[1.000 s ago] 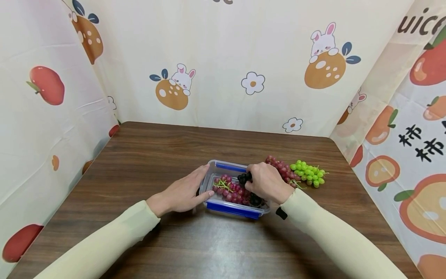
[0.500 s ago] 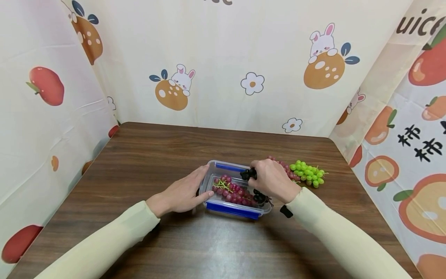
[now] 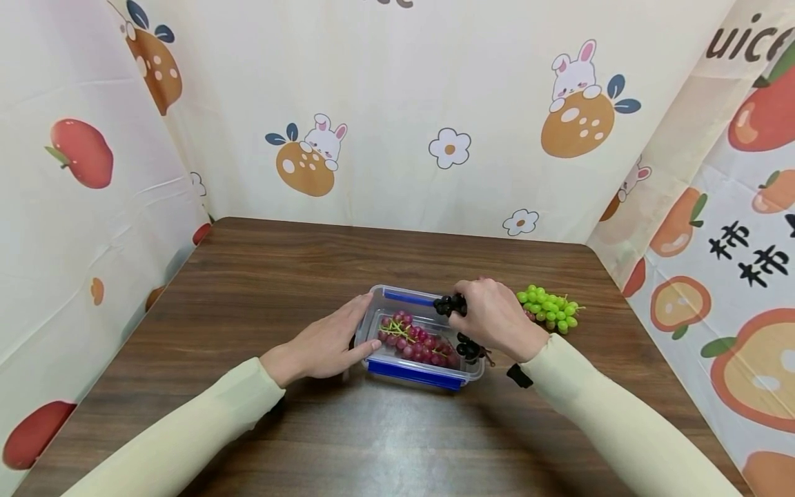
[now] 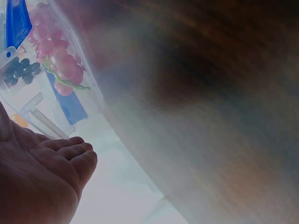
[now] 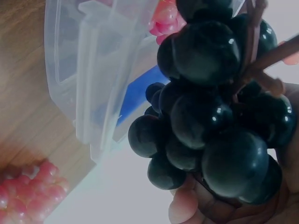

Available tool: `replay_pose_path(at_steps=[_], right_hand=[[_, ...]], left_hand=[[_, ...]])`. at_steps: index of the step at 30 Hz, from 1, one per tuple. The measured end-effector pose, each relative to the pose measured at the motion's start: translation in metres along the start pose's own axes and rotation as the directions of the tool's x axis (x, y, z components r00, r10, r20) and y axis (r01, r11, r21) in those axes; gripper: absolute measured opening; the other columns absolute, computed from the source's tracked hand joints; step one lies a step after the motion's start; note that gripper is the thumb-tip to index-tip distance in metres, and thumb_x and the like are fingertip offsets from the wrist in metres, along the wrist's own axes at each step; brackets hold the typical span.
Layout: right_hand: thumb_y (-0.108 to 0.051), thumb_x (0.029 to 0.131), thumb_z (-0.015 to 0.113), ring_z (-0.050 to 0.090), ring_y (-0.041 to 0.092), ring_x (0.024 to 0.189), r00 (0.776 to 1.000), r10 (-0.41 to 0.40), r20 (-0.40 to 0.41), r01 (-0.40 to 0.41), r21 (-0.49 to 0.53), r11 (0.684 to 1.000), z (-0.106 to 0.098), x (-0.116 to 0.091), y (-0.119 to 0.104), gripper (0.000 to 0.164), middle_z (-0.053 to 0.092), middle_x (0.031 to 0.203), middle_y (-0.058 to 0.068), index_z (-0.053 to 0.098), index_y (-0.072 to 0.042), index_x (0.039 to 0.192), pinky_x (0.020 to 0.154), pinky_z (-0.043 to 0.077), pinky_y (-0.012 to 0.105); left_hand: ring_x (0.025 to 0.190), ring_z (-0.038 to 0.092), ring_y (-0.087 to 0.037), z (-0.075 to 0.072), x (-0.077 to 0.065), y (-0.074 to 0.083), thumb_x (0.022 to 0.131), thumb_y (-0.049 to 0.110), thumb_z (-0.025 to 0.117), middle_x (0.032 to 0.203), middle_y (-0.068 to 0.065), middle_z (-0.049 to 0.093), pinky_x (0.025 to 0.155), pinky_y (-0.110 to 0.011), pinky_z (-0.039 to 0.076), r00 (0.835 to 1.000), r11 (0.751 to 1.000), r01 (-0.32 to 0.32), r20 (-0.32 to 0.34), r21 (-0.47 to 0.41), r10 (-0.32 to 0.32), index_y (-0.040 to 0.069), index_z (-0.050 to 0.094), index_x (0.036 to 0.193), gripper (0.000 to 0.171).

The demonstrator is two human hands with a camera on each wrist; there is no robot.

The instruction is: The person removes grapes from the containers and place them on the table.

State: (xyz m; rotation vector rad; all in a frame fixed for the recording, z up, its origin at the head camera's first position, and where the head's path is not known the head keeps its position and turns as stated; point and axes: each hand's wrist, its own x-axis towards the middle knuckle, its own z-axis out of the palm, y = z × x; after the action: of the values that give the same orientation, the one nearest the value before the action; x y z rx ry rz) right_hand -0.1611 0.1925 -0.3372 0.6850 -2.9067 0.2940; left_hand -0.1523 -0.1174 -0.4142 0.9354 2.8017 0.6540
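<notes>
In the head view, a clear plastic box [image 3: 415, 373] with blue clips stands at mid-table. A bunch of red grapes [image 3: 410, 342] with green stems lies inside it. My right hand [image 3: 497, 319] grips a bunch of black grapes [image 3: 470, 348] over the box's right end; the brown stem pokes out past the rim. Close up in the right wrist view, the black grapes [image 5: 205, 107] fill the palm, with fingers [image 5: 182, 207] curled under them. My left hand [image 3: 329, 343] rests on the box's left rim, fingers straight. The left wrist view shows that hand [image 4: 44, 172] beside the box wall.
Green grapes [image 3: 549, 307] lie on the wooden table [image 3: 298, 262] to the right of the box. Another bunch of red grapes [image 5: 30, 196] is on the table, mostly hidden behind my right hand in the head view. Fruit-printed cloth [image 3: 385, 124] hangs around the table.
My right hand has shifted right with the black grapes, from over the box's middle toward its right end. It now hides more of the outer red grapes. The left hand and box stay put.
</notes>
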Motion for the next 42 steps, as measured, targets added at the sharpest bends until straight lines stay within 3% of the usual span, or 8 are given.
replay_pose_path(at_steps=[11, 42], right_hand=[[-0.016, 0.082, 0.073, 0.050, 0.011, 0.053, 1.000, 0.006, -0.026, -0.005, 0.046, 0.999, -0.010, -0.007, 0.003, 0.023, 0.068, 0.079, 0.002, 0.075, -0.006, 0.103, 0.045, 0.041, 0.028], [-0.017, 0.082, 0.073, 0.052, 0.011, 0.054, 0.995, -0.012, -0.098, 0.015, 0.026, 1.000, -0.024, -0.017, 0.020, 0.020, 0.070, 0.079, 0.001, 0.075, -0.010, 0.100, 0.050, 0.044, 0.030]], left_hand=[[0.155, 0.019, -0.026, 0.000, 0.000, 0.000, 0.101, 0.071, 0.036, 0.170, -0.015, 0.015, 0.121, -0.048, 0.028, 1.000, 1.000, 0.000, 0.001, 0.001, 0.000, 0.008, 0.005, 0.166, 0.095], [0.154, 0.022, -0.027, -0.001, 0.001, 0.000, 0.101, 0.070, 0.039, 0.170, -0.015, 0.017, 0.120, -0.049, 0.029, 1.000, 1.000, 0.002, -0.005, 0.000, -0.002, 0.008, 0.007, 0.166, 0.095]])
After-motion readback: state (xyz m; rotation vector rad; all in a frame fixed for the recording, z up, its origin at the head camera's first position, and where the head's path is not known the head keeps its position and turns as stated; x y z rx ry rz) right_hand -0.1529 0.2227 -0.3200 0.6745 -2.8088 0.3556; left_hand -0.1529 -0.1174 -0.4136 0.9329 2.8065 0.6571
